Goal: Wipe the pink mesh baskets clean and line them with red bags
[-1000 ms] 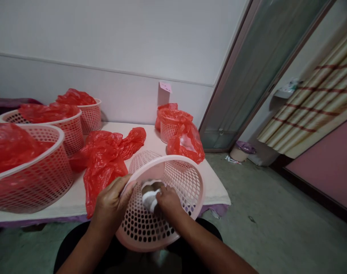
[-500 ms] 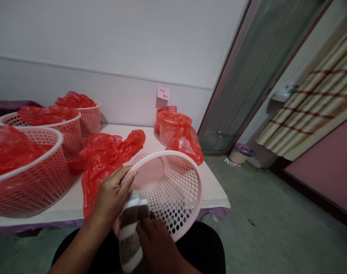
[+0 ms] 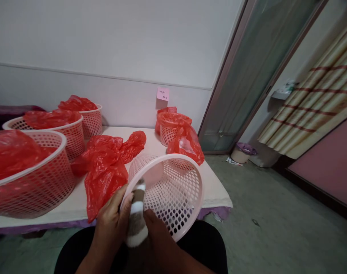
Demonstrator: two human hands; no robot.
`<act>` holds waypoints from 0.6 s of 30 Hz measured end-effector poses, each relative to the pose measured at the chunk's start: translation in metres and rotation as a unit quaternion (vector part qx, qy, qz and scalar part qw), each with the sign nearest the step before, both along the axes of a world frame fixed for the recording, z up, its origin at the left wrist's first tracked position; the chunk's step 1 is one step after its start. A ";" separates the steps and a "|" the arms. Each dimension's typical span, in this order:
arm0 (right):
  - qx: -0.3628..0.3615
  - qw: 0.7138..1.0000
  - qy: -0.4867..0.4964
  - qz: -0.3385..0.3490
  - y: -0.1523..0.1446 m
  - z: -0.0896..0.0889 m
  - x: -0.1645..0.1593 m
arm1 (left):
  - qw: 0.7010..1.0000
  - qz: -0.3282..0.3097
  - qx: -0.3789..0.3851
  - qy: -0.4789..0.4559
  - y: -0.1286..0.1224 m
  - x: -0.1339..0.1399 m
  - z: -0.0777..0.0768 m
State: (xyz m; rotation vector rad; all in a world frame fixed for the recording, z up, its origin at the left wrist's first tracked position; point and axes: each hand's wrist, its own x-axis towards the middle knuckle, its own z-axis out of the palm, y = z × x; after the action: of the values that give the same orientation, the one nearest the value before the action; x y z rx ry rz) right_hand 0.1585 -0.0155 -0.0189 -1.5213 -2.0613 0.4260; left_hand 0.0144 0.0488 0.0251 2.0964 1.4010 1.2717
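A pale pink plastic mesh basket [image 3: 201,190] is tipped on its side over my lap, its mouth facing me. My left hand [image 3: 114,211] grips the rim on the left. At the near left edge of the mouth, my right hand [image 3: 159,230] is closed on a brown-and-white striped cloth [image 3: 137,220], which lies along the inside of the rim. The right fingertips are partly hidden by the cloth and shadow. Just behind the basket lies a crumpled red plastic bag [image 3: 106,167].
Several pink baskets with red bags stand on the left of the white-covered bed [image 3: 216,194], including a near basket [image 3: 33,190]. A small basket [image 3: 168,135] sits by the wall. A bin [image 3: 241,154] is on the floor beside the sliding door [image 3: 247,76].
The cloth and my left hand have shifted up and right along the rim. More of the cloth lies within the basket's mouth. The basket has moved slightly in view.
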 end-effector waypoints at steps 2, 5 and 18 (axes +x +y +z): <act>-0.024 0.999 -0.043 -0.010 -0.001 -0.009 0.011 | 0.998 -0.006 0.055 0.018 0.005 -0.001 0.000; -0.057 0.989 -0.132 -0.039 0.005 -0.016 0.035 | 0.992 -0.026 0.121 0.032 0.013 0.001 0.007; -0.070 0.949 -0.293 -0.099 0.040 -0.028 0.068 | 0.984 -0.049 0.156 0.071 0.018 0.018 0.020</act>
State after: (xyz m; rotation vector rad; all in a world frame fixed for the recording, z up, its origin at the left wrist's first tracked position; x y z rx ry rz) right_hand 0.2267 0.0242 -0.0470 -2.1127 -2.3046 0.0360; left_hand 0.0321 0.0665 0.0455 2.4730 1.1960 1.4015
